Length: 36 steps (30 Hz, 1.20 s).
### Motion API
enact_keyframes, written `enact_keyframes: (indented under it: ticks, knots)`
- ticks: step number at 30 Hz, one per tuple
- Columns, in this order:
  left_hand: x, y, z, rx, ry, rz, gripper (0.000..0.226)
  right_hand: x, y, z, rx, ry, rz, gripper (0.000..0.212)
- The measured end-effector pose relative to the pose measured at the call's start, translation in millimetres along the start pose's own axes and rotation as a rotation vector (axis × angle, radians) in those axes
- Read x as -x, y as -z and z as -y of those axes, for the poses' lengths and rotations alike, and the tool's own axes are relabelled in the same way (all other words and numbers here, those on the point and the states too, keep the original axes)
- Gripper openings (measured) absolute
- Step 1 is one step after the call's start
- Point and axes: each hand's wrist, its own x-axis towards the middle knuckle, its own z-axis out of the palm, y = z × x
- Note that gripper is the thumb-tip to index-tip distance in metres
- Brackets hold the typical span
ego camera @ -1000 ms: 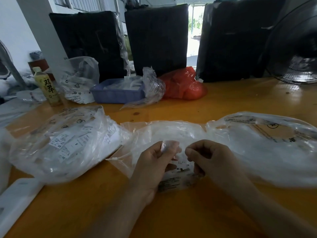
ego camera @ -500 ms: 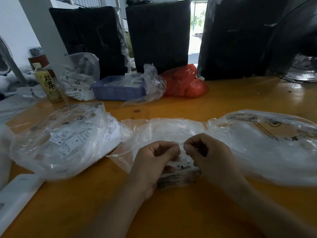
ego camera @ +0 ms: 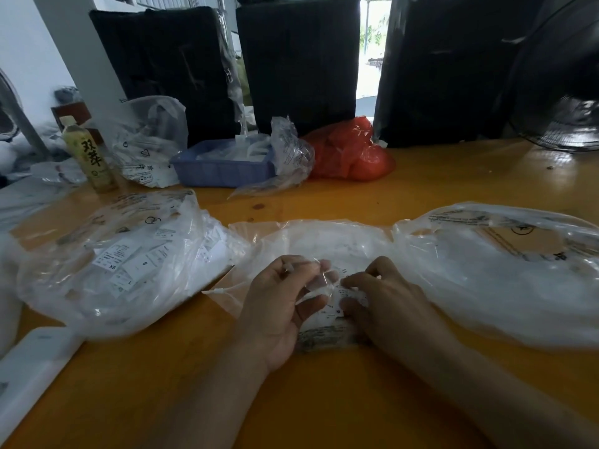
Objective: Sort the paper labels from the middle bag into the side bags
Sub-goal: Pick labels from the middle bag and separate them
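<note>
On the orange table [ego camera: 421,176], three clear bags sit in a row, mouths toward the person: left bag [ego camera: 107,264], middle bag [ego camera: 321,244], right bag [ego camera: 505,280]. That layout looks deliberate: source in the centre, each target a short reach to either side.

Both hands work at the near edge of the middle bag. Left hand [ego camera: 278,306]: fingers curled narrow, pinching a fold of the bag film and, it seems, a small white bit at the fingertips; can't confirm what that bit is. Right hand [ego camera: 385,299]: fingers bent down and close together, pressing on a paper label [ego camera: 337,306] marked M, which lies at the bag mouth between the two hands. My read: left holds the film back so right can pick out one label.

Left bag has many labels inside; XS, S and L print is readable, total too jumbled to count. Right bag: contents are a white blur, can't count.

Far side, not in play: one green drink bottle [ego camera: 89,157], one blue tray [ego camera: 223,163], one red bag [ego camera: 353,150], two more crumpled clear bags, three black bales against the back, one fan at right.
</note>
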Motion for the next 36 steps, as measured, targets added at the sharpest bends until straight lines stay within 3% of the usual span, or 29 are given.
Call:
enact_keyframes:
  ticks: [5, 11, 14, 16, 18, 21, 25, 29, 33, 36]
  knots:
    - [2, 0, -1, -0.085, 0.027, -0.032, 0.017, -1, 7, -4, -0.201, -0.036, -0.134, 0.032]
    - [1, -1, 4, -0.178, 0.063, 0.004, 0.013, 5, 21, -8, -0.655, -0.122, -0.100, 0.024]
    - [-1, -2, 8, -0.169, 0.057, -0.007, 0.016, 6, 24, -9, -0.763, -0.139, -0.091, 0.036]
    - [-1, -2, 9, -0.125, 0.042, 0.005, 0.033, 5, 26, -10, -0.813, -0.165, -0.097, 0.047]
    - [-2, 0, 9, -0.088, 0.028, 0.009, 0.044, 5, 27, -10, -0.857, -0.207, -0.102, 0.046]
    - [-2, 0, 10, -0.102, 0.027, 0.020, 0.025, 5, 29, -11, -0.862, -0.211, -0.103, 0.032]
    - [-1, 0, 13, -0.135, -0.006, 0.016, 0.027, 6, 29, -14, -0.852, -0.169, -0.142, 0.020]
    - [1, -2, 13, -0.211, -0.028, 0.055, 0.031, 8, 28, -14, -0.837, -0.119, -0.216, 0.028]
    - [2, -2, 13, -0.269, -0.069, 0.088, 0.045, 7, 31, -12, -0.824, -0.103, -0.259, 0.050]
    - [2, -2, 14, -0.291, -0.073, 0.068, 0.048, 6, 35, -12, -0.888, -0.140, -0.230, 0.035]
